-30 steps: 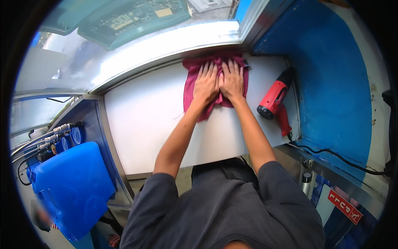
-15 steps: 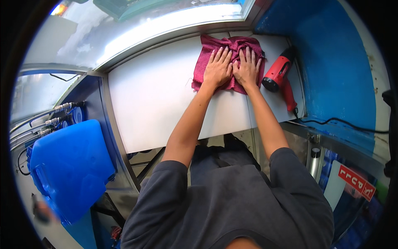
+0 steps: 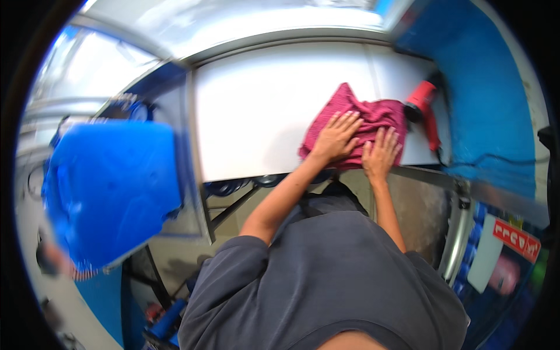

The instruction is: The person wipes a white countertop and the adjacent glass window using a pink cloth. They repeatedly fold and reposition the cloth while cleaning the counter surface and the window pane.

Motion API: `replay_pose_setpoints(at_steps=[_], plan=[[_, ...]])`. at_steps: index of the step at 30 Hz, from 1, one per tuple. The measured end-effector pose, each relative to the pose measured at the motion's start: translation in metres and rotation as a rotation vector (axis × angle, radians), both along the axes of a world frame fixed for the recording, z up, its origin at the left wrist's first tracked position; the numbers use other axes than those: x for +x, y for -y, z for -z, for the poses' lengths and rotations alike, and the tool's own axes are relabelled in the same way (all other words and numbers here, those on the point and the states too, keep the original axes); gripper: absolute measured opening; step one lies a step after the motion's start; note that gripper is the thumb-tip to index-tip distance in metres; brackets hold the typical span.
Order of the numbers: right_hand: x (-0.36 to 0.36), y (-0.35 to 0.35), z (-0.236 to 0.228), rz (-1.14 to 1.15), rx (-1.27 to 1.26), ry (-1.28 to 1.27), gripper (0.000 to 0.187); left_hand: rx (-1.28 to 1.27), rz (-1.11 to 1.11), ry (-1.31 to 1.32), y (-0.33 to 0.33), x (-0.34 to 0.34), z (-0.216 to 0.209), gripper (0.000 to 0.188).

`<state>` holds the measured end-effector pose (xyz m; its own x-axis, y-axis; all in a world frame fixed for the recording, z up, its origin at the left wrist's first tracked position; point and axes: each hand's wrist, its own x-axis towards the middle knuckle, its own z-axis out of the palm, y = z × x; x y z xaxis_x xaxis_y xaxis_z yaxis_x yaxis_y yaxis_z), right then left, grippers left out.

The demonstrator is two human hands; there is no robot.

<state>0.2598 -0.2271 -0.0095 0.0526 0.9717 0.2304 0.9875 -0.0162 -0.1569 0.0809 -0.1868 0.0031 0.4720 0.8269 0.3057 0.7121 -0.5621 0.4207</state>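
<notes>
A dark pink cloth (image 3: 373, 116) lies rumpled on the white countertop (image 3: 256, 111), close to its near edge. My left hand (image 3: 338, 137) rests on the cloth's left part with the palm down and the fingers stretched out. On the right part of the cloth lies my right hand (image 3: 381, 154), also flat with straight fingers, its wrist near the counter's edge. Beside the cloth on the right is a red heat gun (image 3: 427, 114) with a black front end; a cloth corner reaches close to it.
A large blue plastic jerrycan (image 3: 116, 186) stands to the left of the counter. A blue wall panel (image 3: 490, 111) borders the right side, with a black cord (image 3: 490, 158) running along it. A metal-framed glass pane (image 3: 280, 20) rises behind the counter.
Both hands have come nearer to me, pulling the cloth toward the counter's near edge. The view has shifted, and the cloth now lies closer to the heat gun.
</notes>
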Motion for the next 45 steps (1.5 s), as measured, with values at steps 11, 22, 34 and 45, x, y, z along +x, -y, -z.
replay_pose_setpoints(at_steps=[11,22,34,45], plan=[[-0.209,-0.037,-0.004,-0.519,0.046,-0.053,0.061,0.019,-0.732,-0.024,0.047,-0.181,0.005,0.067],[-0.299,0.037,-0.023,-1.179,-0.025,-0.217,0.051,-0.063,-1.113,-0.118,0.18,-0.238,0.002,0.066],[-0.17,0.015,-0.033,-0.802,-0.074,-0.259,0.056,-0.077,-0.795,-0.281,0.121,-0.177,-0.002,0.072],[0.043,0.026,-0.034,-0.117,-0.222,-0.235,0.058,-0.06,0.0,-0.124,0.033,0.024,-0.007,0.078]])
